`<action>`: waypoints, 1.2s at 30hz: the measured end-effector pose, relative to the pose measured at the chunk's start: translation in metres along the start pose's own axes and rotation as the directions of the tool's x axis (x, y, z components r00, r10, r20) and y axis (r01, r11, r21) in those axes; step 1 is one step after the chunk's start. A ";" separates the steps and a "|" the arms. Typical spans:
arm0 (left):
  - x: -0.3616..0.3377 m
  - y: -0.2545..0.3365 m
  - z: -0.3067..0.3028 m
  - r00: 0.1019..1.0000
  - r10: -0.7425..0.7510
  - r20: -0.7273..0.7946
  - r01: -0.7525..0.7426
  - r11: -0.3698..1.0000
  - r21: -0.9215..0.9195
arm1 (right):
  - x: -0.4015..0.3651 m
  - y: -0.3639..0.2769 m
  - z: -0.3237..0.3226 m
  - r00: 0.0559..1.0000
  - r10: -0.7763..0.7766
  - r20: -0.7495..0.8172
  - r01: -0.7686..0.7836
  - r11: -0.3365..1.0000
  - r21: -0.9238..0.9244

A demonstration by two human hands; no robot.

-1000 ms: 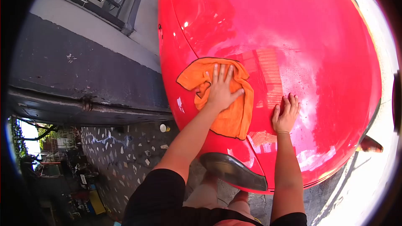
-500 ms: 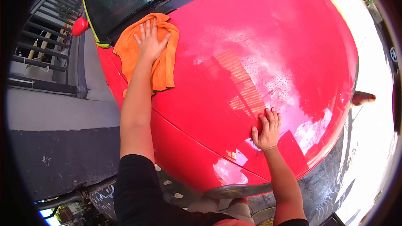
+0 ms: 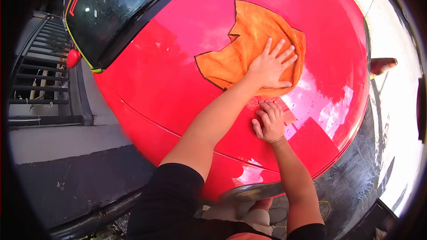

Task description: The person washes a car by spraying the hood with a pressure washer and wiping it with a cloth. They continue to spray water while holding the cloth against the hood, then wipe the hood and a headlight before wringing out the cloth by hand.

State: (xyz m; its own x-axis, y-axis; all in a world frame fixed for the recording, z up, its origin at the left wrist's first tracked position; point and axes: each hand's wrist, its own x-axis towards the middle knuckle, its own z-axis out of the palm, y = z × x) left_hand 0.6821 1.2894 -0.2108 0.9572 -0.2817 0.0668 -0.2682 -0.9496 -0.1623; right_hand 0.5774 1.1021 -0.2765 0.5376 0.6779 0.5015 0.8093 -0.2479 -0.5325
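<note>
An orange microfiber cloth (image 3: pixel 253 31) with a dark edge lies spread over the middle of a wet-looking red car hood (image 3: pixel 178 93). My left hand (image 3: pixel 271 66) presses flat on the cloth near its right side, fingers spread. Just below the cloth, my right hand (image 3: pixel 270 122) rests on the bare hood with its fingers slightly bent and apart, holding nothing. Sky reflections and water drops show on the paint around it.
The windshield (image 3: pixel 115 9) with its wiper is at the upper left, beside a red side mirror (image 3: pixel 74 58). A barred metal gate (image 3: pixel 42 75) and a grey wall (image 3: pixel 66 146) stand on the left. An orange-brown cone-like object (image 3: pixel 383 66) is beyond the front bumper.
My left hand has swept the cloth from beside the windshield to the right, across the hood's middle. My right hand has shifted slightly left and stays on the paint.
</note>
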 end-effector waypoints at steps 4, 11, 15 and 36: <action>-0.051 0.093 0.039 0.914 0.382 -0.133 -0.404 0.886 -0.230 | -0.035 -0.017 -0.023 0.955 0.213 -0.208 -0.162 0.957 0.239; -0.306 -0.056 -0.070 0.787 -0.550 -0.279 0.483 0.831 -0.277 | 0.074 0.024 -0.015 0.740 0.631 -0.232 -0.668 0.728 -0.153; -0.440 -0.096 -0.051 0.518 -0.824 -0.229 0.795 0.562 -0.227 | 0.183 -0.034 0.071 0.841 0.535 -0.086 -0.528 0.773 -0.352; -0.442 -0.107 -0.038 0.659 -0.738 -0.146 0.746 0.666 0.003 | -0.033 0.115 -0.073 0.844 0.477 -0.243 -0.531 0.805 -0.265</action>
State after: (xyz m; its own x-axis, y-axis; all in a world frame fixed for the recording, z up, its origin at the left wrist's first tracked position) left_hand 0.2832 1.5102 -0.1857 0.8127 0.4947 0.3078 0.5357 -0.8422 -0.0611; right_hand 0.6703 1.0004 -0.3046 0.8977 0.2857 0.3355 0.4286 -0.7426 -0.5146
